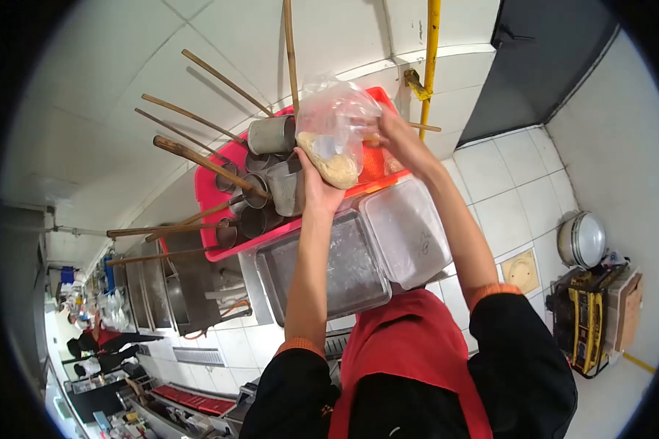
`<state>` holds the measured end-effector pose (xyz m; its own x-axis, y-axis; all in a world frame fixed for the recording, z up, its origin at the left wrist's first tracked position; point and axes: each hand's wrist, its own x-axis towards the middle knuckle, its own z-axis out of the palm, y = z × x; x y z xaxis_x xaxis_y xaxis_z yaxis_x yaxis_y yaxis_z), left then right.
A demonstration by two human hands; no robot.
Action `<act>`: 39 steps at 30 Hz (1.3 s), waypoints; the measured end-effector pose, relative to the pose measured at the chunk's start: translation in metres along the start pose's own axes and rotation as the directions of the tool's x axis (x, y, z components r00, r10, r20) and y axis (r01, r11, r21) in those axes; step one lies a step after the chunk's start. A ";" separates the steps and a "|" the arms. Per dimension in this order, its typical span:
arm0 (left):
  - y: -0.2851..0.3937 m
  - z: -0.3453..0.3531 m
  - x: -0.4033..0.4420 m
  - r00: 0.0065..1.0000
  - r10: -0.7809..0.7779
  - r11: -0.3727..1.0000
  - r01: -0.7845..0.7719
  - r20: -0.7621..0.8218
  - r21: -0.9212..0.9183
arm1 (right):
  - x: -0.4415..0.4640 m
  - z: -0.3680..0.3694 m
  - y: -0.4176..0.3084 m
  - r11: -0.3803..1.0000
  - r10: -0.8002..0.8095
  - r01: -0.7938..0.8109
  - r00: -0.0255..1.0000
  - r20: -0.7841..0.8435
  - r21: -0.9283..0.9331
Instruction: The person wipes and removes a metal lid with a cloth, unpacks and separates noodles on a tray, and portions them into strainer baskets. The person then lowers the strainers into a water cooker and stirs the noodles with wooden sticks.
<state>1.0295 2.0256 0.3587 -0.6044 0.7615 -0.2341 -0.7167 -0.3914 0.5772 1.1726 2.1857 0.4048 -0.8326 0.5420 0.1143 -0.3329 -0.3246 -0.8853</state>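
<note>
- My left hand (322, 190) cups the bag (329, 159), lying at twelve o'clock, long axis ten-to-four.
- Right hand (392, 134), bag's three o'clock: I can't tell its grip.

Tub (206, 192) and basket (374, 162) far, tray (322, 274) and container (406, 233) near.
Scoops (269, 137) sit in the tub, left of the basket; the tray lies left of the container; a bag (335, 139) is in the left hand (321, 187).

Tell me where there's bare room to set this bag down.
The translucent lid, between the tray and your right forearm, looks bare; so does the tray's middle, beside your left forearm. Beside the plastic bag, metal cups crowd the pink bin.
</note>
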 end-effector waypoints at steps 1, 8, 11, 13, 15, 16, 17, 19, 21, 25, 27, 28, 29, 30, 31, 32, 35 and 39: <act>-0.005 -0.005 0.002 1.000 -0.020 0.999 0.020 0.011 -0.029 | -0.016 -0.003 0.011 0.988 -0.056 0.065 0.996 0.068 -0.142; -0.035 0.006 -0.013 0.996 0.078 0.997 -0.078 -0.040 0.004 | -0.034 -0.015 0.042 0.970 -0.173 0.128 0.960 -0.219 -0.205; -0.037 0.024 -0.022 0.983 0.047 0.999 -0.052 -0.180 -0.018 | -0.040 -0.016 0.030 0.982 -0.102 0.060 0.967 -0.234 -0.180; -0.040 0.036 -0.029 0.974 0.036 0.999 -0.040 -0.226 -0.011 | -0.046 -0.014 0.021 0.977 -0.065 0.015 0.971 -0.232 -0.212; -0.041 0.033 -0.028 0.964 0.000 1.000 -0.005 -0.266 -0.019 | -0.049 -0.012 0.018 0.962 -0.084 0.052 0.990 -0.110 -0.267; -0.041 0.030 -0.027 0.964 0.003 1.000 -0.007 -0.267 -0.013 | -0.048 -0.010 0.022 0.964 -0.085 0.054 0.990 -0.109 -0.261; -0.042 0.027 -0.026 0.964 -0.010 0.999 0.001 -0.265 -0.035 | -0.046 -0.007 0.026 0.909 -0.172 0.107 0.977 -0.127 -0.403; -0.045 0.021 -0.025 0.964 -0.022 0.998 0.007 -0.265 -0.057 | -0.044 -0.006 0.028 0.831 -0.259 0.152 0.957 -0.131 -0.535; -0.045 0.016 -0.025 0.966 -0.021 0.999 0.010 -0.259 -0.043 | -0.040 -0.006 0.026 0.884 -0.164 0.067 0.971 -0.172 -0.463; -0.042 0.031 -0.036 0.955 -0.003 1.000 0.003 -0.296 0.002 | -0.036 -0.006 0.029 0.905 -0.152 0.055 0.968 -0.200 -0.422; -0.043 0.011 -0.028 0.973 -0.004 0.999 -0.007 -0.233 -0.049 | -0.034 -0.003 0.034 0.923 -0.227 0.156 0.958 -0.172 -0.351; -0.042 0.013 -0.031 0.972 -0.005 0.999 -0.007 -0.233 -0.050 | -0.037 0.003 0.037 0.923 -0.226 0.155 0.959 -0.172 -0.352; -0.041 0.018 -0.037 0.972 0.017 1.000 -0.017 -0.236 0.002 | -0.046 0.017 0.041 0.865 -0.335 0.248 0.932 -0.135 -0.435; -0.041 0.023 -0.043 0.971 0.034 0.998 -0.022 -0.237 0.054 | -0.055 0.028 0.044 0.790 -0.437 0.333 0.895 -0.092 -0.514; -0.038 -0.002 -0.043 0.972 0.025 0.999 -0.013 -0.235 0.053 | -0.065 0.035 0.041 0.789 -0.437 0.328 0.894 -0.098 -0.519; -0.031 -0.047 -0.039 0.996 -0.083 0.988 0.084 0.017 -0.126 | -0.076 0.042 0.034 0.662 -0.445 0.387 0.892 0.080 -0.642; -0.032 -0.030 -0.065 0.993 -0.098 0.967 0.111 0.068 -0.228 | -0.088 0.052 0.038 0.470 -0.487 0.518 0.828 0.279 -0.715; -0.022 -0.057 -0.071 0.997 -0.071 0.930 0.060 -0.018 -0.363 | -0.092 0.059 0.061 0.498 -0.605 0.612 0.753 0.260 -0.615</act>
<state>1.0687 1.9505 0.3182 -0.5579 0.7783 -0.2882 -0.8289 -0.5057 0.2390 1.2031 2.0702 0.3673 -0.5405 0.4030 0.7385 -0.4030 0.6465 -0.6478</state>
